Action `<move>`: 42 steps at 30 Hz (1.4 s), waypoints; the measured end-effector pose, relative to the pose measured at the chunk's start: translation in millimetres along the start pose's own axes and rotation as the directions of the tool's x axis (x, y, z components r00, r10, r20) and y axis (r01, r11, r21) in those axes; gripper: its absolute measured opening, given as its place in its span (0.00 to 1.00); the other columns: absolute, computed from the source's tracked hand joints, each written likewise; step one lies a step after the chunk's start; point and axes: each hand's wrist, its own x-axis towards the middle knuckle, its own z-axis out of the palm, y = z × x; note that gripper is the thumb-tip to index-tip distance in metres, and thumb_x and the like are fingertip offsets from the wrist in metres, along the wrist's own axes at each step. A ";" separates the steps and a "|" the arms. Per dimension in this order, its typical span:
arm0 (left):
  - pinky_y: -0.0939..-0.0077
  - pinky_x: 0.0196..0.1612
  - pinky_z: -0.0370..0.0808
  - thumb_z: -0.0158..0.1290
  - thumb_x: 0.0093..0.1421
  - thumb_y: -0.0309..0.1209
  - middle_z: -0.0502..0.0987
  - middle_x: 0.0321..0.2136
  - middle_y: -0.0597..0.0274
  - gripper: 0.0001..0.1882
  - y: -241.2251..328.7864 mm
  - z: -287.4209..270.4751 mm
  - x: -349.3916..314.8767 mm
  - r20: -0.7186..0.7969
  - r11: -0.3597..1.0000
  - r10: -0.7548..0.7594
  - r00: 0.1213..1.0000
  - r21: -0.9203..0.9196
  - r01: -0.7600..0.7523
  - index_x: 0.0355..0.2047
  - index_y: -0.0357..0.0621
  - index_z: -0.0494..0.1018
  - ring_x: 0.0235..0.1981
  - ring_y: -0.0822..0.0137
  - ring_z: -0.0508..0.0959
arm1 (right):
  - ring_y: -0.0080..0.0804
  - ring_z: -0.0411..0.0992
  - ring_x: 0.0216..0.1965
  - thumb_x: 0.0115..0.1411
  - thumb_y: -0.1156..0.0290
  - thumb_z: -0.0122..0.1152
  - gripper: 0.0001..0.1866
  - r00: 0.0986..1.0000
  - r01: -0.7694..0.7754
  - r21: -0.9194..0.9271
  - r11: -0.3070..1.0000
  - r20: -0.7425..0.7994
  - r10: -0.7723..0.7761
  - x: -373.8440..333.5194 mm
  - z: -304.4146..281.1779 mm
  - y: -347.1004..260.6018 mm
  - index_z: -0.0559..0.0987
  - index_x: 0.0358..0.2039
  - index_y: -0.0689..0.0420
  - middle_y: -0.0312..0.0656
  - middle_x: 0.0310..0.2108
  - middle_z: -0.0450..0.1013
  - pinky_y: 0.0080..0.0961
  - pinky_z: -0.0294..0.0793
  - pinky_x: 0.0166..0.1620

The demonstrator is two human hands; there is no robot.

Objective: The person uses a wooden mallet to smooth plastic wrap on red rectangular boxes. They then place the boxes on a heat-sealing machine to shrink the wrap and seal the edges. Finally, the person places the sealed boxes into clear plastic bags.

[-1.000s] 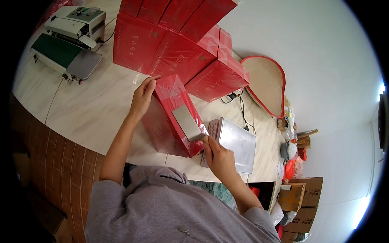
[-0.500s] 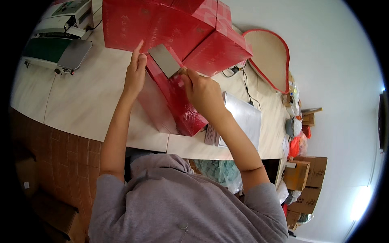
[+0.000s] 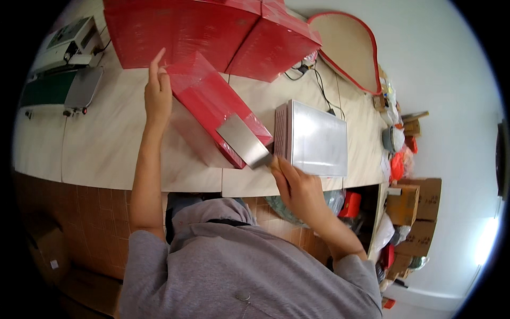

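Looks like a packing workroom. Holds a green-belted machine (image 3: 56, 87) and film-wrapped red boxes (image 3: 211, 95) on a long worktable (image 3: 114, 133), with brown cartons (image 3: 419, 236) stacked nearby.

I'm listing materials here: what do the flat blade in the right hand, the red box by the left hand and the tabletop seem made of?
Flat blade: probably metal, smooth and satin grey, judging by its even sheen.
Red box: likely card, wrapped in clear glossy film, since its top shows wrinkled highlights.
Tabletop: marble-like veining on cream; stone or printed laminate, I can't tell.

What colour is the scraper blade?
The scraper blade is plain silver-grey; head view shows it best.
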 end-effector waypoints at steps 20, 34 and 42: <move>0.72 0.52 0.65 0.31 0.64 0.27 0.71 0.48 0.52 0.25 -16.6 3.2 10.9 -0.033 0.958 0.285 0.958 0.047 -0.283 0.61 0.53 0.61 0.45 0.62 0.72 | 0.41 0.71 0.18 0.62 0.66 0.55 0.11 0.861 -0.475 0.305 0.825 -0.033 0.508 -118.1 50.7 41.7 0.75 0.37 0.61 0.47 0.22 0.73 0.30 0.68 0.21; 0.70 0.58 0.62 0.29 0.67 0.30 0.63 0.59 0.55 0.23 -14.7 0.2 13.6 0.028 0.952 0.298 0.954 0.061 -0.299 0.60 0.44 0.61 0.55 0.60 0.67 | 0.32 0.61 0.08 0.68 0.48 0.35 0.28 0.085 -0.353 0.840 -0.413 0.468 0.879 15.6 315.1 161.8 0.66 0.25 0.61 0.42 0.13 0.65 0.26 0.64 0.11; 0.69 0.60 0.60 0.30 0.69 0.36 0.63 0.59 0.54 0.23 -11.4 -1.5 11.4 0.024 0.937 0.337 0.941 0.086 -0.338 0.59 0.38 0.60 0.57 0.60 0.66 | 0.45 0.62 0.59 0.58 0.67 0.52 0.27 0.350 -0.825 0.481 0.298 0.020 0.936 20.3 269.9 128.7 0.61 0.56 0.63 0.53 0.51 0.67 0.46 0.40 0.66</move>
